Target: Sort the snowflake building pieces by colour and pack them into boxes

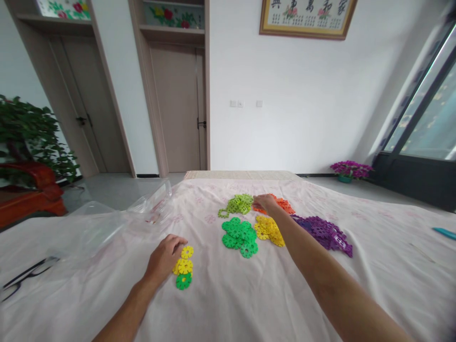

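My left hand rests on the sheet, fingers loosely bent and apart, beside a short row of yellow flower-shaped plastic discs. A green disc overlaps the near end of that row. My right hand reaches out over the left edge of a pile of orange plastic pieces; whether its fingertips grip one is not clear. Left of it lies a light green pile. Nearer are a green disc pile and a yellow disc pile, partly behind my right forearm. A purple pile lies to the right.
A pinkish patterned sheet covers the work surface. Clear plastic packaging and black-framed glasses lie at left. A blue object is at the far right. Beyond stand doors, a leafy plant and purple flowers.
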The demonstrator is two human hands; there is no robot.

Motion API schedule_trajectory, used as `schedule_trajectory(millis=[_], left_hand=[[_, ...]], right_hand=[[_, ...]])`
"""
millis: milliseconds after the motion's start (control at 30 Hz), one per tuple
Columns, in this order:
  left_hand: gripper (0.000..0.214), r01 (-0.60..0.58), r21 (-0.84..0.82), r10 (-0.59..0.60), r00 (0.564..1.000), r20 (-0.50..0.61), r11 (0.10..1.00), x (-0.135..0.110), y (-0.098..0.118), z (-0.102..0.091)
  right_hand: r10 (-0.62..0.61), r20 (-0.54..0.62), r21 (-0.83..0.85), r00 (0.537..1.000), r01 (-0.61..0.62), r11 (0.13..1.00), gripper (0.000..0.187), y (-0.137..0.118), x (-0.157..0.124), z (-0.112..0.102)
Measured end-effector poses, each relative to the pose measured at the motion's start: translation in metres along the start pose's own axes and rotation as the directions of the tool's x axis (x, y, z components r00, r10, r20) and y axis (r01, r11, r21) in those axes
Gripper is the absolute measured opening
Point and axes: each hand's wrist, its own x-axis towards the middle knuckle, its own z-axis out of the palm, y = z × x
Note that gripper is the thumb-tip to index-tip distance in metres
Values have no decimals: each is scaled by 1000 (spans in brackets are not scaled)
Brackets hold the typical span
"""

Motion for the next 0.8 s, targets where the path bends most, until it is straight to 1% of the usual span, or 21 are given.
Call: schedule_trajectory(millis=[100,167,200,300,333,367,400,467,500,533,600,667,733,800], left_hand=[[23,0,-9,0,1000,-3,1000,0,1,-1],[23,10,-9,-10,1000,-10,1000,-1,3,-1],[23,16,-7,-16,1000,-15,1000,-1,3,-2],[23,23,-18,-23,1000,-18,1000,-1,5,-3],[24,22,-27,-23,1000,-16,999,-1,5,-3],[24,24,-36,-25,1000,-16,999,-1,6,-4],[24,29,-45,-30,999,-19,999,-1,7,-5],[24,35,-56,-37,999,-27,998,-2,8,-7],[25,32,-59,-34,999,-33,998,-3,9,-7],[25,26,-61,-28,999,-37,998,-3,10,-8],[25,13,-62,-16,999,-43,998,-4,11,-9],[25,11,-64,-13,999,-41,998,-4,12,-10],[25,14,-66,-17,999,-39,998,-4,12,-10],[25,13,-73,-16,999,-34,997,-4,13,-11]], right_hand=[[0,39,72,999,-3,997,16,-6,-14,11],[-13,66,91,998,7,996,4,-8,-29,19],[-17,80,99,997,9,995,4,-9,-38,24],[-85,150,62,985,77,995,21,-17,-74,45],[-174,210,-16,962,181,983,22,-22,-89,53],[-258,265,-89,929,290,953,23,-27,-105,61],[-312,329,-125,891,369,921,24,-33,-123,69],[-371,458,-145,808,480,865,24,-45,-159,85],[-390,528,-140,755,530,836,24,-51,-176,92],[-387,581,-144,716,558,817,24,-56,-192,99],[-355,615,-216,704,583,783,29,-64,-220,110],[-328,620,-310,713,607,732,36,-68,-238,119],[-308,616,-389,725,621,681,41,-70,-249,127],[-304,604,-435,737,625,648,44,-69,-252,135]])
